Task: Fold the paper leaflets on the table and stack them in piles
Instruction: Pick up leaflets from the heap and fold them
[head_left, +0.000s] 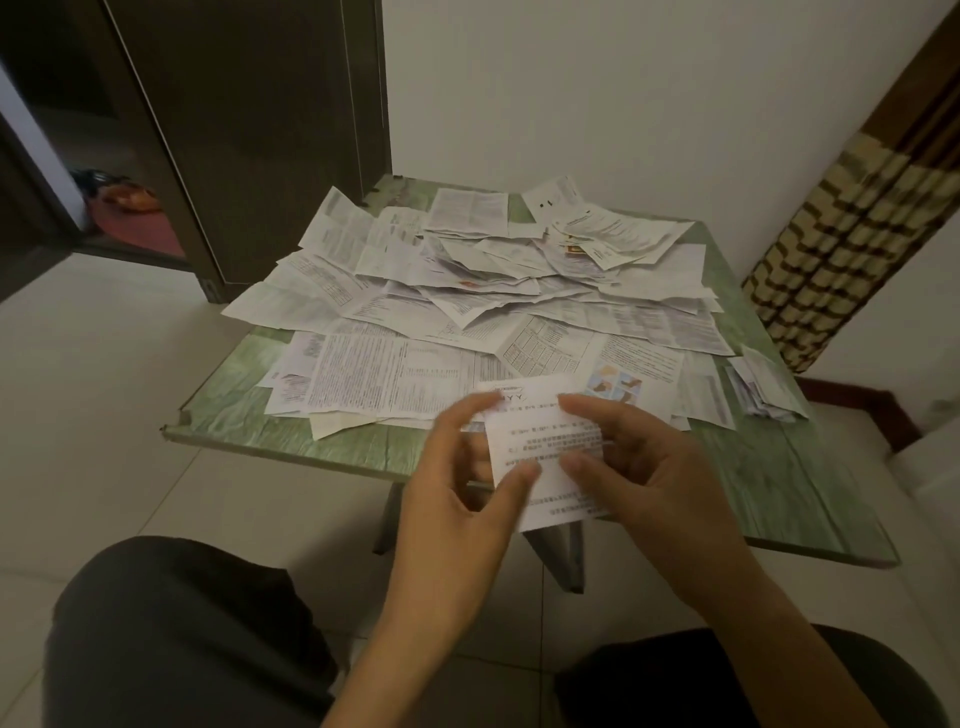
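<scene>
Grip: left hand (457, 483) and right hand (649, 467) pinch the leaflet (545, 434) by its sides.

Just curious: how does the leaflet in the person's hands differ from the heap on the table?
The held leaflet is one sheet, pinched by left hand and right hand over the edge of the green table; the heap is many overlapping sheets lying untouched. Both are white printed paper.

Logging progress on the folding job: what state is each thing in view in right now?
held leaflet: lifted above the table's near edge, held between both hands.
left hand: pinches the leaflet's left side.
right hand: pinches its right side.
loose leaflets: unfolded, heaped untidily on the table.
small pile: apparently folded, stacked at the table's right edge.
door: open.
</scene>
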